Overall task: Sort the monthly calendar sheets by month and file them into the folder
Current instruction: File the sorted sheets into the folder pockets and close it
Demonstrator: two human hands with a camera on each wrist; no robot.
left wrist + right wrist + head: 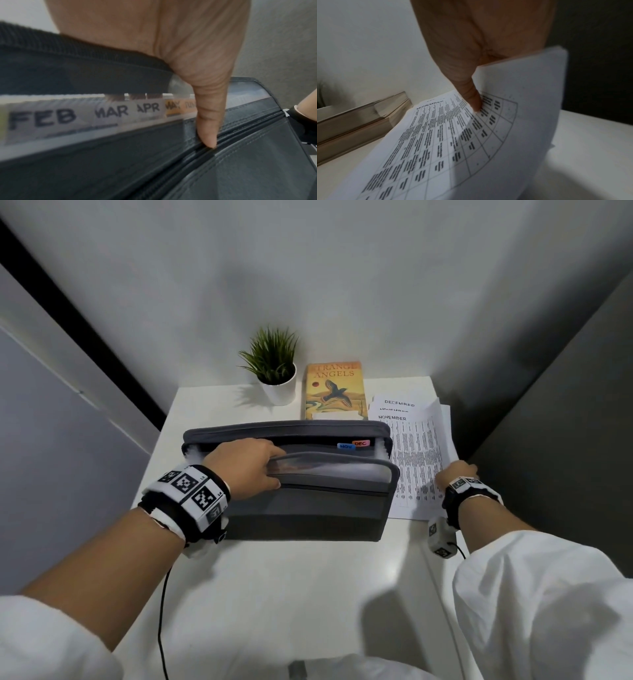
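A grey expanding folder [308,511] stands open on the white table [274,594]. My left hand [250,467] grips its front dividers, fingers inside and thumb [208,121] on the outside, holding them toward me. Tabs FEB, MAR, APR [148,108] show through the front; NOV [345,446] and DEC tabs stand at the back. Right of the folder lies a pile of calendar sheets [416,460] with NOVEMBER on top and DECEMBER behind. My right hand [457,472] pinches the near right edge of the top NOVEMBER sheets [453,142], curling them up, thumb [471,97] on the print.
A book [334,392] and a potted plant [274,368] stand behind the folder against the wall. A dark wall runs close along the table's right edge. A black cable [162,628] hangs from my left wrist over the table's front.
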